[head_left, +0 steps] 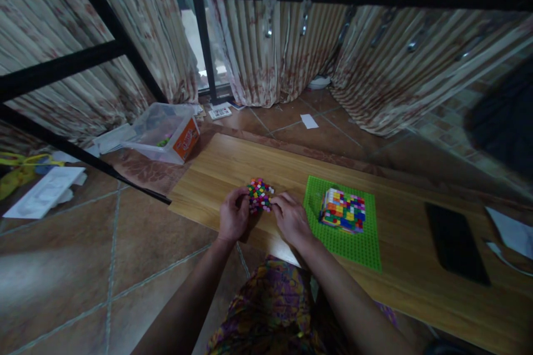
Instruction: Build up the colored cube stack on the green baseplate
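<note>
A loose pile of small multicoloured toy bricks (259,193) lies on the wooden table (233,158) between my two hands. My left hand (234,215) rests at the pile's left edge, its fingers curled in and pressed together; whatever they hold is too small to make out. From the right, my right hand (292,219) reaches the pile with thumb and forefinger pinched, and what sits between them is not clear. Right of it, a green baseplate (314,194) carries a block built of bricks (343,211) in many colours.
A dark phone or tablet (456,241) lies at the table's right, near a white paper (510,230) and a cable. Beyond the table's left end stands a clear plastic box (160,133) with an orange label. Black metal bars (141,72) and curtains (266,55) stand behind.
</note>
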Action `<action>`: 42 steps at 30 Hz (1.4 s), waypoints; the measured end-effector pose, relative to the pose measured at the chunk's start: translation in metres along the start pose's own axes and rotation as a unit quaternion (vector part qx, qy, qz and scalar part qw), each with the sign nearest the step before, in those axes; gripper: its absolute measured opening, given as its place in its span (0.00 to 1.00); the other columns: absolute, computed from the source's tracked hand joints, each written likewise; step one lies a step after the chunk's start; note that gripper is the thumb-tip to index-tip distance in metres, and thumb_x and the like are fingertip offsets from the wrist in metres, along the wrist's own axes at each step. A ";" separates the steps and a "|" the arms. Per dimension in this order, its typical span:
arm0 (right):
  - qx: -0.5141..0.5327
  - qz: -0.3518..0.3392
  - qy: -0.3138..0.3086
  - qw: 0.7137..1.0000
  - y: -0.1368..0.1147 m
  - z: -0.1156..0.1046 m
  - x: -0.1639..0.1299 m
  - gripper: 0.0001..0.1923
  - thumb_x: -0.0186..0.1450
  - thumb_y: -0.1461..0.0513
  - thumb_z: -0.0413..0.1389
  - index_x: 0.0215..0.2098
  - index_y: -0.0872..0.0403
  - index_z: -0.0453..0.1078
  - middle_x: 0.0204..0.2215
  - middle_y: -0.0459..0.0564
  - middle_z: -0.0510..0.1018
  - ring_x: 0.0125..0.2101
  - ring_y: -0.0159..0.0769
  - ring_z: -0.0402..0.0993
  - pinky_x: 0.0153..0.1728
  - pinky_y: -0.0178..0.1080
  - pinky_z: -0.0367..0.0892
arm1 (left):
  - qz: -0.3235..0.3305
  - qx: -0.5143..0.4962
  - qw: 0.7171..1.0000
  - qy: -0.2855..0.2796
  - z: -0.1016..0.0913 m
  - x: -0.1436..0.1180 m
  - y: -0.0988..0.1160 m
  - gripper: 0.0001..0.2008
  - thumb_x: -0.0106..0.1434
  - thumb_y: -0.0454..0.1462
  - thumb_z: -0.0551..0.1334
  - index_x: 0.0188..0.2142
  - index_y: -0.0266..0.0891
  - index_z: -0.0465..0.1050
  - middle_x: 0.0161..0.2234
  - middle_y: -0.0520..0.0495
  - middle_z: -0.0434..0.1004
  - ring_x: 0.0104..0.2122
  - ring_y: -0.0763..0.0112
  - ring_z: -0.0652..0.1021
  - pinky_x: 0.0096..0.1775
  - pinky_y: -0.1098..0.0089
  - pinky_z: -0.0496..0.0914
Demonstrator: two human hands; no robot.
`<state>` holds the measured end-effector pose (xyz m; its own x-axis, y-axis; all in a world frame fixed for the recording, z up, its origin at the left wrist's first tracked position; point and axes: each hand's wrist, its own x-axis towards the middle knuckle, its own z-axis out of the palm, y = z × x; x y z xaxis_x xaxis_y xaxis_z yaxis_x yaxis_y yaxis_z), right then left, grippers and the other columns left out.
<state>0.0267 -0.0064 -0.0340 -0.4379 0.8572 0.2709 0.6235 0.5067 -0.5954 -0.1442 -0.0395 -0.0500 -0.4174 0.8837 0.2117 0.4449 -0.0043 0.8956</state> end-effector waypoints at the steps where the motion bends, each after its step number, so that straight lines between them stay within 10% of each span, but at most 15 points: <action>1: -0.004 0.003 0.004 1.000 0.002 -0.002 -0.002 0.11 0.66 0.67 0.49 0.34 0.50 0.73 0.34 0.49 0.75 0.40 0.40 0.69 0.43 0.40 0.64 | 0.000 0.000 1.000 0.000 0.000 0.000 0.001 0.10 0.62 0.37 0.56 0.40 0.39 0.74 0.39 0.45 0.78 0.40 0.67 0.78 0.45 0.65 0.72; 19: -0.021 0.054 0.024 0.998 0.002 0.004 -0.004 0.09 0.66 0.66 0.51 0.31 0.51 0.72 0.32 0.50 0.73 0.37 0.40 0.70 0.40 0.40 0.65 | -0.007 -0.003 1.000 -0.003 -0.001 0.001 0.001 0.11 0.61 0.39 0.57 0.40 0.39 0.74 0.39 0.45 0.79 0.40 0.66 0.78 0.45 0.65 0.72; 29: 0.178 0.120 0.104 0.971 -0.017 -0.039 -0.061 0.08 0.67 0.62 0.52 0.39 0.50 0.74 0.34 0.47 0.78 0.36 0.35 0.74 0.39 0.36 0.68 | -0.011 -0.002 1.000 -0.003 -0.001 0.004 0.001 0.12 0.60 0.41 0.59 0.39 0.37 0.74 0.38 0.45 0.79 0.40 0.65 0.78 0.46 0.65 0.72; 42: 0.178 0.302 0.334 0.875 0.058 -0.102 -0.109 0.14 0.62 0.53 0.57 0.39 0.53 0.76 0.35 0.51 0.80 0.36 0.39 0.76 0.40 0.42 0.69 | -0.028 0.036 0.999 0.005 -0.002 0.006 0.003 0.13 0.58 0.41 0.60 0.40 0.38 0.75 0.38 0.45 0.80 0.39 0.64 0.79 0.45 0.65 0.73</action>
<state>0.1767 -0.0610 -0.0215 0.4522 0.8814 0.1365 0.3165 -0.0155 -0.9485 -0.1474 -0.0351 -0.0450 -0.4508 0.8772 0.1650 0.4759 0.0798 0.8759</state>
